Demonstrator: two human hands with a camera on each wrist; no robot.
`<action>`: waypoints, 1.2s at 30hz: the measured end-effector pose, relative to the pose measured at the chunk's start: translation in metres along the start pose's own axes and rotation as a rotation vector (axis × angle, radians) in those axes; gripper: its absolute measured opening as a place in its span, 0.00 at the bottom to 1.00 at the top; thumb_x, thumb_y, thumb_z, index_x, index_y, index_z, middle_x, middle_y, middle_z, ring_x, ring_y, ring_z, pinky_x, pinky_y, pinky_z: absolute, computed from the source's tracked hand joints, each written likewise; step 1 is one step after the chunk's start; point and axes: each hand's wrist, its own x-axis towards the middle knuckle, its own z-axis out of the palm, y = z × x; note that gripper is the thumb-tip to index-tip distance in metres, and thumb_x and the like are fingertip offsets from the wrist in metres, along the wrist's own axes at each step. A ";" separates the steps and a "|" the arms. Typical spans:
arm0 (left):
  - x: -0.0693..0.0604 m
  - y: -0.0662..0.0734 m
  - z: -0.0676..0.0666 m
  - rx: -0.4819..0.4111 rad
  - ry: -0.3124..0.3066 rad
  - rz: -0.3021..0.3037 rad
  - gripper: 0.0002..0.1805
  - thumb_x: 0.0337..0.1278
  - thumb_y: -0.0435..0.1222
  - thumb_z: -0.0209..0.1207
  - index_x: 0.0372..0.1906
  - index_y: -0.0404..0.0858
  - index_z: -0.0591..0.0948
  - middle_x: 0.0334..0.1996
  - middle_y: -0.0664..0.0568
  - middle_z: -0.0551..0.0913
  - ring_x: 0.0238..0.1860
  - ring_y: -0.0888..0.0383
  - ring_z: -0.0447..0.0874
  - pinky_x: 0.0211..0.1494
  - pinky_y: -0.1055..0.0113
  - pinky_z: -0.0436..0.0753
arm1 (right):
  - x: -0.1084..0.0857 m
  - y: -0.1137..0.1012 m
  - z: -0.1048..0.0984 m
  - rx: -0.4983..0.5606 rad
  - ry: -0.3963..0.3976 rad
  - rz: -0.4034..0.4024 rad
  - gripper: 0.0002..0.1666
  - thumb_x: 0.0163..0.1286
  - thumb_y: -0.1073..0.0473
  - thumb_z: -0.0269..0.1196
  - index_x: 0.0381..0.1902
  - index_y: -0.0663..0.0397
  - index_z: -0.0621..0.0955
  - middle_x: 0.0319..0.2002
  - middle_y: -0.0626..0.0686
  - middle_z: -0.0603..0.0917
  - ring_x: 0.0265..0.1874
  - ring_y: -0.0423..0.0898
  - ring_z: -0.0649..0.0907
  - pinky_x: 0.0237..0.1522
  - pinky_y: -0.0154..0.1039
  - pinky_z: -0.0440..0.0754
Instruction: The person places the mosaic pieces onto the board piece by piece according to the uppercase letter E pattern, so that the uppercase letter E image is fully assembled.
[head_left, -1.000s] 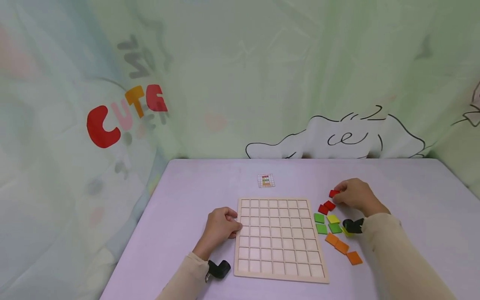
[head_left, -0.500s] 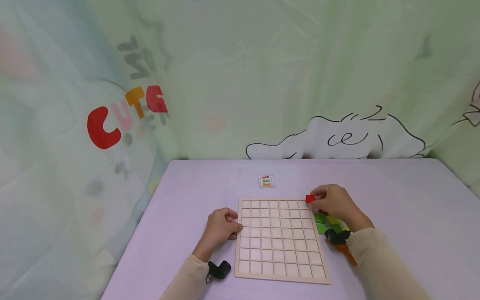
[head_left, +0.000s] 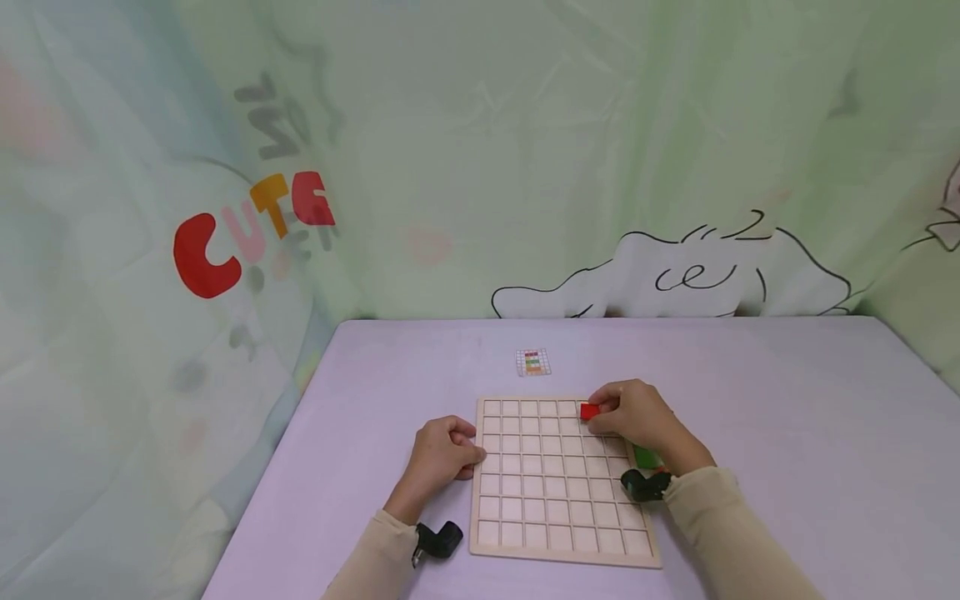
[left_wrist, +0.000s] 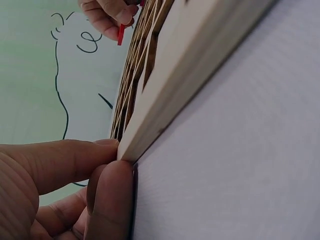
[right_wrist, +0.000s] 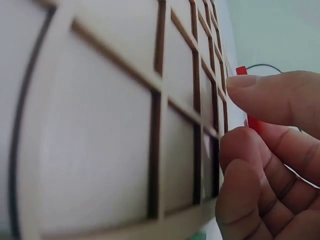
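Observation:
A wooden grid board (head_left: 553,490) lies flat on the table, its cells bare where they show. My left hand (head_left: 438,457) pinches the board's left edge between thumb and finger, as the left wrist view also shows at the frame (left_wrist: 165,95). My right hand (head_left: 637,414) pinches a red tile (head_left: 589,412) above the board's upper right part. In the right wrist view the red tile (right_wrist: 253,123) stands between the fingers and thumb, tilted. A green tile (head_left: 647,457) lies by the board's right edge, partly behind my right wrist.
A small printed card (head_left: 533,362) with a coloured pattern lies behind the board. Black wrist cameras sit on both of my wrists. A patterned curtain (head_left: 465,167) hangs behind the table (head_left: 405,375). My right forearm covers the area where other tiles were seen.
My right hand has picked up a red tile from the right of the board and carried it left over the board. The left hand has stayed at the edge.

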 end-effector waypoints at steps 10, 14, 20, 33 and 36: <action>0.000 0.000 0.000 -0.003 -0.005 0.006 0.15 0.50 0.25 0.74 0.44 0.30 0.84 0.27 0.50 0.81 0.22 0.62 0.83 0.25 0.68 0.87 | 0.002 -0.012 0.012 -0.029 -0.027 0.011 0.19 0.60 0.60 0.78 0.47 0.60 0.87 0.35 0.52 0.84 0.38 0.49 0.80 0.38 0.36 0.79; 0.000 0.000 0.000 -0.003 -0.006 0.008 0.15 0.50 0.25 0.74 0.44 0.30 0.84 0.27 0.50 0.81 0.22 0.62 0.83 0.25 0.68 0.88 | 0.003 -0.016 0.014 -0.035 -0.042 0.012 0.17 0.61 0.60 0.77 0.46 0.59 0.87 0.34 0.51 0.83 0.37 0.48 0.79 0.37 0.38 0.78; 0.001 -0.001 0.000 -0.003 -0.005 0.010 0.15 0.50 0.25 0.74 0.44 0.30 0.84 0.26 0.50 0.81 0.21 0.62 0.83 0.24 0.68 0.87 | 0.003 -0.017 0.015 -0.038 -0.060 0.001 0.16 0.60 0.61 0.77 0.45 0.58 0.87 0.33 0.50 0.82 0.35 0.47 0.77 0.35 0.38 0.76; 0.001 -0.002 0.000 -0.010 -0.002 0.023 0.15 0.50 0.25 0.74 0.43 0.30 0.83 0.26 0.51 0.81 0.21 0.62 0.82 0.24 0.68 0.87 | 0.003 -0.017 0.020 -0.032 -0.062 0.019 0.16 0.59 0.62 0.77 0.45 0.58 0.87 0.31 0.51 0.80 0.35 0.48 0.77 0.34 0.38 0.76; 0.001 -0.001 0.000 -0.009 -0.005 0.024 0.15 0.49 0.25 0.74 0.43 0.30 0.84 0.26 0.51 0.82 0.20 0.62 0.82 0.24 0.68 0.87 | 0.003 -0.016 0.021 -0.027 -0.064 0.032 0.16 0.59 0.62 0.77 0.45 0.58 0.87 0.32 0.51 0.81 0.36 0.48 0.77 0.35 0.37 0.76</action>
